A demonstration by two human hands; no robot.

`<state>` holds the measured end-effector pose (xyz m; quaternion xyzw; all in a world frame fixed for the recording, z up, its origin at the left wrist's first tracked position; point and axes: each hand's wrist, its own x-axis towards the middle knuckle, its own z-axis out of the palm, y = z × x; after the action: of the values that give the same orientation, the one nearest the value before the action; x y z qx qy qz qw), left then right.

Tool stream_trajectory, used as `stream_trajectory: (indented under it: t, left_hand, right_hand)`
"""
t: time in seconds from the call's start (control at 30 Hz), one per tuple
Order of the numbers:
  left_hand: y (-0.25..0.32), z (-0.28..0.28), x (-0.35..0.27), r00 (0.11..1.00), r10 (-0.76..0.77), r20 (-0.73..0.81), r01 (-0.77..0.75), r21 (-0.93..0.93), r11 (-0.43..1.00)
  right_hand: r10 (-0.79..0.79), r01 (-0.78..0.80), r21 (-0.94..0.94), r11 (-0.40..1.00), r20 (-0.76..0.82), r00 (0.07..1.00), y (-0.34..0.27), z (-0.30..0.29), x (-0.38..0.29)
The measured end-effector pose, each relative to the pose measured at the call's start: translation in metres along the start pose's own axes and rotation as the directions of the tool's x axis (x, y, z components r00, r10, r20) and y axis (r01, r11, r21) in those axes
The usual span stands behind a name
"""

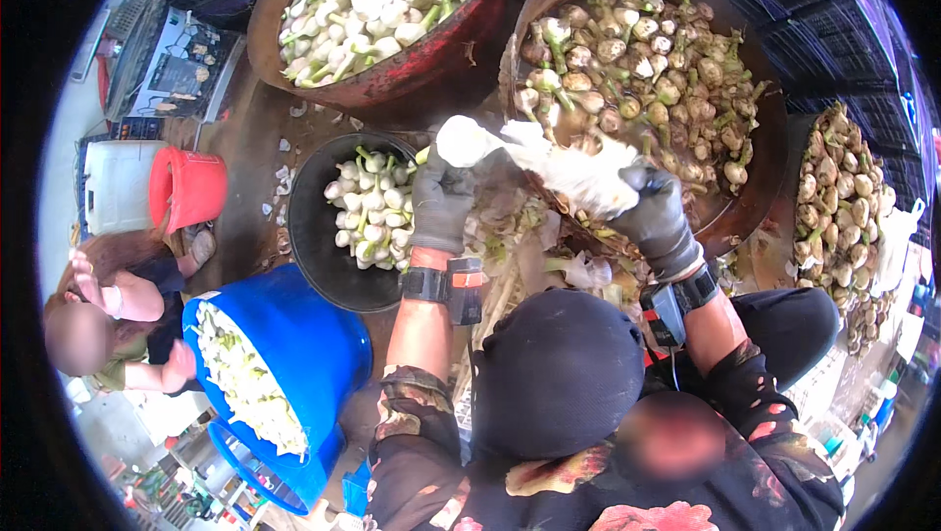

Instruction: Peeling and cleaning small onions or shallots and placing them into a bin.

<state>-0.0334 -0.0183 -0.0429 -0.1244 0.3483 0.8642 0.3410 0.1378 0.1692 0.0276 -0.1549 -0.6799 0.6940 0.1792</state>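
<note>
My left hand (443, 202), in a grey glove, grips a clean white garlic bulb (463, 141); its short green stem end (421, 155) sticks out on the left. My right hand (659, 221), also gloved, is shut on a ragged white strip (573, 169), either cloth or peeled skin; I cannot tell which. The strip stretches towards the bulb and seems to touch it. Below and left of my left hand is a black tub (312, 270) of cleaned garlic bulbs (375, 208). Loose garlic peelings (514, 219) lie between my forearms.
A rusty round pan (768, 156) holds dirty bulbs in water; a red-sided pan (412, 83) holds white bulbs. Unpeeled garlic (845, 193) is heaped at right. A blue barrel (316, 332) lies tipped, near another person (140, 303). A red bucket (187, 186) and dark crates (831, 31) stand around.
</note>
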Motion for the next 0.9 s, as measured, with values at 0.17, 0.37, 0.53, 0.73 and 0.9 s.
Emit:
stream_trajectory:
  t: [0.17,0.37,0.53,0.73,0.9]
  left_hand:
    - [0.006,-0.013,0.004,0.965,-0.114,-0.238,0.059,-0.225,0.972]
    - [-0.011,-0.005,-0.008,0.95,-0.285,-0.129,0.251,-0.229,0.94]
    - [-0.027,0.042,-0.027,0.951,-0.235,-0.199,0.256,0.088,0.963]
    - [-0.022,-0.01,-0.007,0.974,-0.066,-0.219,0.098,0.14,0.985]
    - [0.056,0.054,0.037,0.991,0.112,-0.068,-0.123,-0.181,0.976]
  right_hand:
    - [0.103,-0.111,0.026,0.993,0.228,0.968,-0.001,0.002,-0.004]
    - [0.481,-0.064,-0.844,0.533,0.24,0.843,0.009,0.041,0.02]
    - [0.527,-0.497,-0.209,0.842,0.122,0.841,0.031,0.041,0.041]
    - [0.479,-0.47,0.411,0.781,0.089,0.873,-0.005,0.028,0.051]
    - [0.06,-0.028,-0.5,0.866,0.049,0.997,0.05,0.027,0.078]
